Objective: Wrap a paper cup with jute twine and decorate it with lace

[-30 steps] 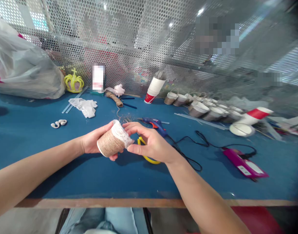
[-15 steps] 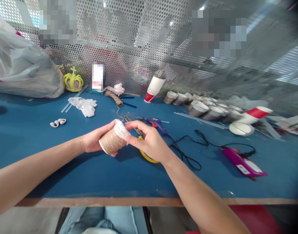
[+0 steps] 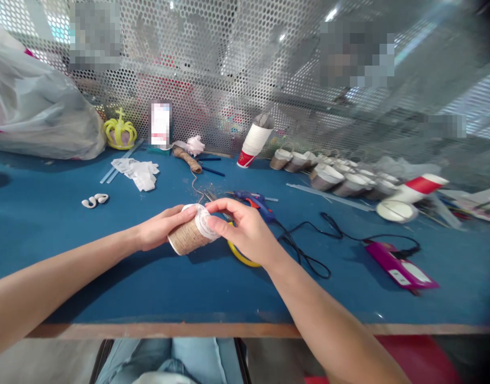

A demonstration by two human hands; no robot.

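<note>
A paper cup wrapped in brown twine point(image 3: 188, 238) is held tilted above the blue table, with white lace-like trim point(image 3: 204, 221) round its upper right end. My left hand point(image 3: 159, 228) grips the cup from the left, its fingers over the near top side. My right hand point(image 3: 245, 229) is closed on the trimmed end, thumb and fingertips pressing the white band. Below the right hand lie scissors with yellow handles point(image 3: 245, 257), partly hidden by it. Just beyond the hands rests a blue glue gun point(image 3: 255, 201).
Behind stand a twine bundle point(image 3: 187, 159), stacked paper cups point(image 3: 255, 144), a yellow crown-like ornament point(image 3: 120, 130) and a propped phone point(image 3: 160, 125). Several wrapped cups point(image 3: 329, 176) stand at right. A black cord point(image 3: 305, 256) runs to a purple power strip point(image 3: 401, 266). White fabric point(image 3: 139, 173) lies left.
The cup has turned in my hands and shifted slightly right. My left fingers have come over its top side, near the white trim. My right hand stays at the trimmed end.
</note>
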